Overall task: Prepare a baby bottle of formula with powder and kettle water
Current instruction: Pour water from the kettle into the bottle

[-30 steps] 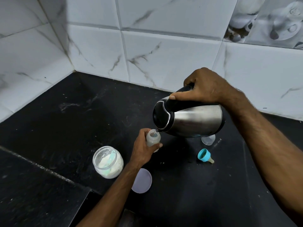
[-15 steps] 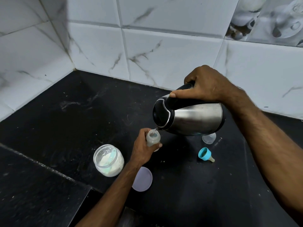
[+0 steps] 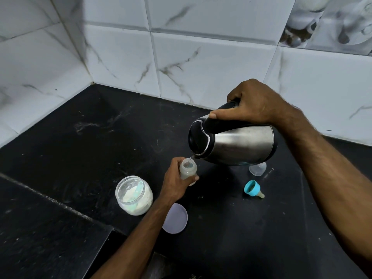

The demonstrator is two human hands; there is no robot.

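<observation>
My left hand [image 3: 174, 180] grips a small clear baby bottle [image 3: 188, 169] standing on the black counter [image 3: 231, 228], its mouth uncovered. My right hand [image 3: 248, 104] holds the black handle of a steel kettle [image 3: 233, 142], tipped on its side with the spout right above the bottle's mouth. A thin stream of water runs from the spout into the bottle. An uncovered jar of white powder [image 3: 133, 195] with a pale scoop inside stands left of the bottle.
The jar's lilac lid [image 3: 175, 218] lies flat near my left wrist. A teal bottle ring with its teat [image 3: 253, 188] and a clear cap [image 3: 257, 168] lie right of the bottle, under the kettle. Tiled walls [image 3: 201, 63] meet at the back left corner.
Both hands keep their holds. The kettle stays tipped over the bottle and the water keeps running; nothing on the counter has moved.
</observation>
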